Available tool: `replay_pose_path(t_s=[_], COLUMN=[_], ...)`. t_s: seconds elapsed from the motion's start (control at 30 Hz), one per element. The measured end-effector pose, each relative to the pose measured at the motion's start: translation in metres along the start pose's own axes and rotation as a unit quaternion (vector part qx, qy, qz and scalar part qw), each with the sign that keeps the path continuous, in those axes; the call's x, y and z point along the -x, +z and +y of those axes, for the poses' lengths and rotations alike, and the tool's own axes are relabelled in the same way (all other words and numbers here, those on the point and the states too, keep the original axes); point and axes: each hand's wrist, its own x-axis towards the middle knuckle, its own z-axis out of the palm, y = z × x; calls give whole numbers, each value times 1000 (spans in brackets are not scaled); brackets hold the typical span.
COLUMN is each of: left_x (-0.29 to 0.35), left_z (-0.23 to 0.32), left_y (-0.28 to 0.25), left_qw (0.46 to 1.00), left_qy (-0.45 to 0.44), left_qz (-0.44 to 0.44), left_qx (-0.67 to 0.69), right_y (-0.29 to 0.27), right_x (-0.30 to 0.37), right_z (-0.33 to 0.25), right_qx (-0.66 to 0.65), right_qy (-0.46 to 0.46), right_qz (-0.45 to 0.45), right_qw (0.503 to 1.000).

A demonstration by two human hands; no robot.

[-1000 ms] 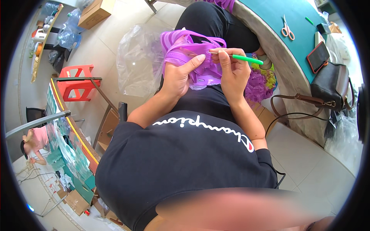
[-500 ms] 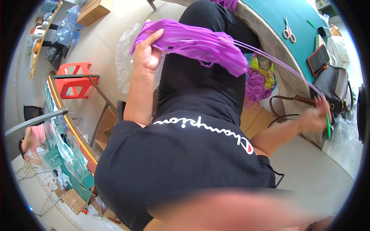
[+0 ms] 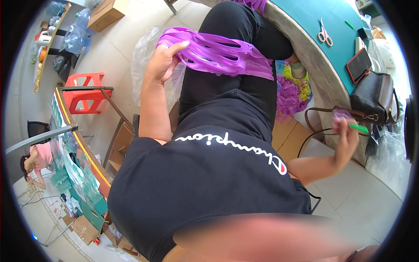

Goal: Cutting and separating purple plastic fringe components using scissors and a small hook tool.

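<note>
A bundle of long purple plastic-looking strips (image 3: 227, 56) lies over my thighs, some of them looped. My left hand (image 3: 163, 63) is closed on its left end, thumb on top. Out to the right, beside the brown bag strap, my right hand (image 3: 346, 142) has its fingers pinched together. From them sticks a slim bright green stick-like tool (image 3: 358, 128), whose working end I cannot make out. A small crumpled purple piece (image 3: 342, 114) shows at the same fingertips, blurred.
Along the right runs a green-topped table (image 3: 305, 22) with scissors (image 3: 324, 36), a phone (image 3: 358, 65) and a dark handbag (image 3: 372, 98). Purple and yellow scraps (image 3: 293, 94) fill a bag by my foot. A red stool (image 3: 85, 92) stands left; another person (image 3: 40, 159) sits beyond.
My right hand has come down and slightly inward. The strands stretched from the bundle toward it are gone from view. The bundle's right end has moved up and left.
</note>
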Motion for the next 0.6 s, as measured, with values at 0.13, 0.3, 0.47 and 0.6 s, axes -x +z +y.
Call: replay_pose_path(t_s=[0.13, 0.3, 0.47, 0.6], left_x=[19, 28, 38, 45], left_z=[10, 4, -17, -24], left_y=[6, 35, 72, 88], left_qw=[994, 997, 997, 996], left_qy=[-25, 20, 58, 67], left_qz=[-61, -64, -55, -50], left_qx=[-92, -43, -1, -4], right_y=[52, 111, 183, 228], right_x=[-50, -61, -22, -1], right_z=[67, 34, -59, -79], right_qx=[16, 202, -310, -445], right_qy=[11, -23, -101, -99], right_qz=[-16, 74, -130, -174], right_qw=[1000, 976, 936, 873])
